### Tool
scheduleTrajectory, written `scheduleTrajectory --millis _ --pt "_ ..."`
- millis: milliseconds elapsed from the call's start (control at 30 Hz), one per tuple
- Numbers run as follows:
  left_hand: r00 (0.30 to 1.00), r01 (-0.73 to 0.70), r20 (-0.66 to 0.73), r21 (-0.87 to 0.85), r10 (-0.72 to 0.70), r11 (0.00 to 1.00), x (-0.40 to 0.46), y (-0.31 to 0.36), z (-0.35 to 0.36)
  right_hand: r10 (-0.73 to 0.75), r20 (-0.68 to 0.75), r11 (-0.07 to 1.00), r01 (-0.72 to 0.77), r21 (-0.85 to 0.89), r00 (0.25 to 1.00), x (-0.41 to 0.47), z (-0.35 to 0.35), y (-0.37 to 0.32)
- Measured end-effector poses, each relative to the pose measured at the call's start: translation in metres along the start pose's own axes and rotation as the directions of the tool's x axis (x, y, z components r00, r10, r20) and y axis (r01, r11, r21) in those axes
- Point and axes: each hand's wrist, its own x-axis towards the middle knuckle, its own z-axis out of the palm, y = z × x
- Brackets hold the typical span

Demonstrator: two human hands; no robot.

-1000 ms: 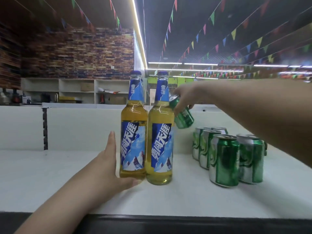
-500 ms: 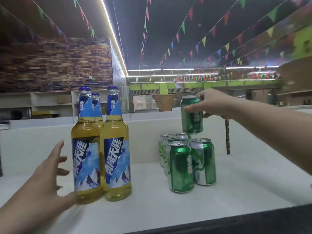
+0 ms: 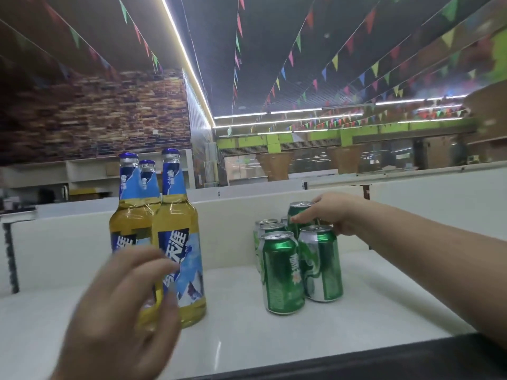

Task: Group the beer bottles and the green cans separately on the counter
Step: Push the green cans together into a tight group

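Three beer bottles (image 3: 178, 242) with blue labels and yellow beer stand together at the left of the white counter (image 3: 247, 325). Several green cans (image 3: 282, 272) stand in a cluster to their right. My right hand (image 3: 329, 212) grips a green can (image 3: 297, 215) at the back of that cluster, just above or on the counter. My left hand (image 3: 123, 311) is blurred in front of the bottles, fingers apart, holding nothing and hiding the lower part of the left bottle.
A low white wall (image 3: 233, 215) runs behind the counter. A dark edge (image 3: 356, 360) borders the counter's near side. Shelves and a brick wall (image 3: 109, 119) lie far behind at the left.
My right hand has lowered the held can from above into the back of the can cluster. My left hand has come away from the bottles toward me. The view has shifted.
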Motion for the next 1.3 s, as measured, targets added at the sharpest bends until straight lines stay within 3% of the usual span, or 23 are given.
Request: scheduleTrajectory --millis 67,100,133,167,233,433,600,900,1067,1167,1300 --pt "0.973 -0.172 0.161 0.037 0.164 0.984 0.005 0.031 0.020 0.000 -0.021 1.000 0.000 -0.004 1.000 0.001 0.002 -0.001" --pt "0.954 -0.154 0.266 0.038 0.138 0.987 0.009 0.034 0.029 0.003 -0.023 1.000 -0.003 -0.008 1.000 0.001 0.003 -0.001" --pt "0.919 -0.067 0.391 0.042 0.046 0.997 0.018 0.039 0.040 0.006 -0.020 1.000 -0.006 -0.013 1.000 0.000 0.004 -0.001" --pt "0.885 0.052 0.453 0.128 -0.105 0.990 0.024 0.043 0.050 0.005 -0.023 1.000 -0.006 -0.022 1.000 0.001 0.004 -0.001" --pt "0.792 0.193 0.544 0.207 -0.277 0.959 0.033 0.053 0.067 0.005 -0.016 1.000 -0.006 -0.030 1.000 0.000 0.006 -0.001" --pt "0.604 0.520 0.638 0.140 -0.478 0.843 0.050 0.050 0.107 -0.008 0.027 1.000 0.009 -0.001 1.000 0.003 0.008 0.002" --pt "0.581 0.602 0.662 0.041 -0.473 0.797 0.046 0.042 0.119 0.054 0.125 0.998 -0.058 0.027 0.991 0.011 0.013 0.009" --pt "0.590 0.636 0.639 0.008 -0.494 0.771 0.045 0.043 0.125 0.062 0.118 0.991 -0.075 0.111 0.991 0.003 0.010 0.012" --pt "0.573 0.649 0.641 0.026 -0.511 0.760 0.048 0.044 0.128 -0.042 0.055 0.994 0.047 -0.098 0.998 -0.017 -0.022 0.005" --pt "0.559 0.655 0.652 0.031 -0.512 0.755 0.049 0.045 0.129 -0.113 0.158 0.971 0.143 -0.193 0.981 -0.040 -0.042 0.000" --pt "0.551 0.669 0.653 0.027 -0.519 0.743 0.050 0.044 0.131 -0.035 0.261 0.896 0.146 -0.420 0.965 -0.052 -0.034 0.003"
